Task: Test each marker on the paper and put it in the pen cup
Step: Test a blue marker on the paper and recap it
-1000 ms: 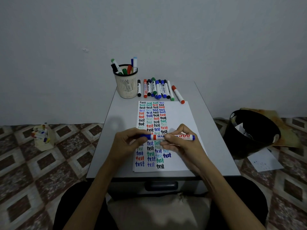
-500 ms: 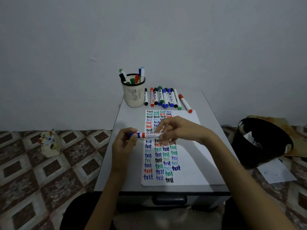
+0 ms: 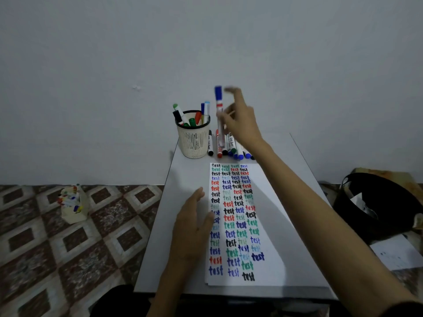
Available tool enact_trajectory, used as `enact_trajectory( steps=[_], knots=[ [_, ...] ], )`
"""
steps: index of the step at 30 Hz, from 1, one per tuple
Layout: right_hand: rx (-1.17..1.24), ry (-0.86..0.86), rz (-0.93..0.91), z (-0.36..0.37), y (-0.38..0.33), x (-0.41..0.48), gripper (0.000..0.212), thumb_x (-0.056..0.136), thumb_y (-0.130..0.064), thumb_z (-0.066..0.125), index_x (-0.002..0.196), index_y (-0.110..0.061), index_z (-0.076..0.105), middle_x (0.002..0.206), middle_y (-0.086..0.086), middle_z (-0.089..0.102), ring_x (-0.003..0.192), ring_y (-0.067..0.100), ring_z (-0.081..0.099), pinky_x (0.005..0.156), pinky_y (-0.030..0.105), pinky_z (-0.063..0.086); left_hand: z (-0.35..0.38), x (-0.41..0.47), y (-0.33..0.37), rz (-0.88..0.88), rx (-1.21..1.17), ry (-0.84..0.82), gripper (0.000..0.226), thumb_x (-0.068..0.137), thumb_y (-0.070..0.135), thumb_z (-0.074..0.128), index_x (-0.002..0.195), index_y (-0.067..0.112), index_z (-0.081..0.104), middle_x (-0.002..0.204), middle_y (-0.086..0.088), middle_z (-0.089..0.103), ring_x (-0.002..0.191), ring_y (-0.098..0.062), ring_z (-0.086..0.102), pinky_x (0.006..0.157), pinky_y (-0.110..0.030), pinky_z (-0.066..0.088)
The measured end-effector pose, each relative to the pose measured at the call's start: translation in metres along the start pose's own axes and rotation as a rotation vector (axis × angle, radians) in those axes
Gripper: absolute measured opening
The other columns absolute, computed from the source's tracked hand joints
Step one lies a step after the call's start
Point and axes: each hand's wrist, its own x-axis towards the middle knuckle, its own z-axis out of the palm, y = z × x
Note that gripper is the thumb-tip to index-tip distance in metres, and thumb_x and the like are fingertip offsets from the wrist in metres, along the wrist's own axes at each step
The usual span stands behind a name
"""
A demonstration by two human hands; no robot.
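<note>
My left hand (image 3: 192, 223) lies released, fingers straight, on the table (image 3: 183, 175) at the left edge of the paper (image 3: 270, 225). Behind it stands the pen cup (image 3: 193, 138). Just right of the cup, above the loose markers (image 3: 229, 147), the blue-capped marker (image 3: 218, 104) hangs upright, pinched by my blurred right hand (image 3: 242, 124).

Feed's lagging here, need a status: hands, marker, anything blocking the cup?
Right hand pinching blue marker upright, just right of cup. Left hand flat at edge of paper. Nothing blocking cup.
</note>
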Motion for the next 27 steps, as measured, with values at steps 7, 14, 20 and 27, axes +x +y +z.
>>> enact_trajectory(
  steps=[7, 14, 20, 27],
  knots=[
    [0.038, 0.217, -0.169, 0.035, -0.003, 0.052, 0.061, 0.094, -0.007, 0.053, 0.148, -0.018, 0.026, 0.074, 0.008, 0.064, 0.063, 0.018, 0.064, 0.063, 0.038, 0.059, 0.001, 0.002, -0.003, -0.039, -0.023, 0.007, 0.053, 0.080, 0.039, 0.051, 0.132, 0.031, 0.044, 0.127, 0.018, 0.051, 0.120, 0.001, 0.046, 0.099, -0.041, 0.046],
    [-0.425, 0.014, -0.140, 0.056, 0.029, 0.038, 0.036, 0.095, -0.017, 0.052, 0.131, -0.023, 0.052, 0.101, 0.006, 0.062, 0.095, 0.022, 0.058, 0.065, 0.030, 0.044, 0.000, 0.002, -0.003, -0.007, 0.005, 0.001, 0.048, 0.082, 0.043, 0.050, 0.129, 0.036, 0.043, 0.116, 0.023, 0.055, 0.111, 0.005, 0.050, 0.096, -0.036, 0.048],
    [-0.298, 0.173, 0.042, 0.030, 0.064, 0.008, 0.048, 0.095, -0.010, 0.049, 0.139, -0.028, 0.047, 0.125, 0.009, 0.050, 0.111, 0.017, 0.049, 0.087, 0.030, 0.045, 0.000, 0.002, -0.008, -0.016, -0.010, -0.005, 0.049, 0.078, 0.053, 0.046, 0.127, 0.043, 0.041, 0.115, 0.023, 0.056, 0.107, -0.007, 0.058, 0.087, -0.042, 0.053],
    [-0.487, 0.156, 0.635, -0.042, 0.135, -0.048, 0.030, 0.082, -0.027, 0.068, 0.109, -0.014, 0.066, 0.100, 0.008, 0.068, 0.088, 0.022, 0.062, 0.078, 0.036, 0.054, 0.001, 0.001, -0.006, 0.000, -0.006, -0.003, 0.047, 0.077, 0.050, 0.048, 0.122, 0.039, 0.047, 0.110, 0.020, 0.060, 0.102, -0.010, 0.060, 0.085, -0.043, 0.053]
  ],
)
